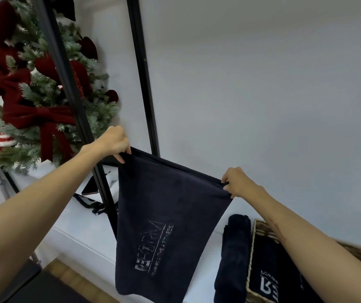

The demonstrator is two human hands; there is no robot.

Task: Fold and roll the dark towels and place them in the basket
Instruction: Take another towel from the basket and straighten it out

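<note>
A pale wall rises behind a white counter (pixel 83 241), with a decorated Christmas tree (pixel 33 95) at far left. A person holds a dark towel (pixel 162 226) up in the air, doubled over. The left hand (pixel 115 142) and right hand (pixel 239 182) each have a grip pinched on a top corner. A wicker basket (pixel 251 259) sits near right, a rolled towel (pixel 233 254) just beside it.

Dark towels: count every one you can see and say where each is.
3. One towel hangs held up by the left hand and right hand; one rolled towel lies left of the basket; one printed towel lies inside it. The right arm may hide more.
</note>
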